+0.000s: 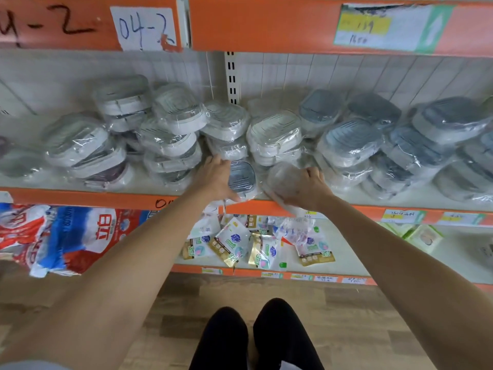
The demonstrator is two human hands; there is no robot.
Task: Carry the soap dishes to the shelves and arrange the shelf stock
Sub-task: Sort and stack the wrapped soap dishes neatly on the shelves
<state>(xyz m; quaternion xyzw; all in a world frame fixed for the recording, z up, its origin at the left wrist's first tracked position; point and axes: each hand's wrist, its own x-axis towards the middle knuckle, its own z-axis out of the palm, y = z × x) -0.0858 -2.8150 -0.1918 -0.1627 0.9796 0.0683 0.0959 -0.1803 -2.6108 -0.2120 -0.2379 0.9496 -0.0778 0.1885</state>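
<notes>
Fingers [213,162] of the left hand [214,180] were spread and curved over a grey soap dish [242,177] in clear wrap, the thumb against its near edge at the shelf lip; the hold read as a loose clasp rather than a firm grip. Fingers [313,173] of the right hand [306,189] were curled around a second wrapped dish [284,180], pale and blurred, its near end overhanging the orange shelf edge [106,198]. The two dishes sat just beside each other at the front of the shelf, at 12 o'clock from the person.

Stacked stock stood behind: white dishes [170,129] from 10 to 12 o'clock, blue-grey dishes [373,140] from 1 to 2 o'clock. Both piles leaned, and the white stack [274,137] directly above the hands touched or nearly touched the wrap of the dishes in hand.

Judgement: the step in hand was seating these two dishes in the front gap. It would be done well by pushing each fully onto the shelf so that nothing overhung, keeping them flat, and matching colour to the neighbouring pile. The wrap looked slippery, so the dish body, not loose film, should take the grip. Pushing too hard risked toppling the leaning stacks; steadying them first was advisable. Sachets [256,247] lay on the shelf below, at 6 o'clock from the hands, where a dropped dish would land.
</notes>
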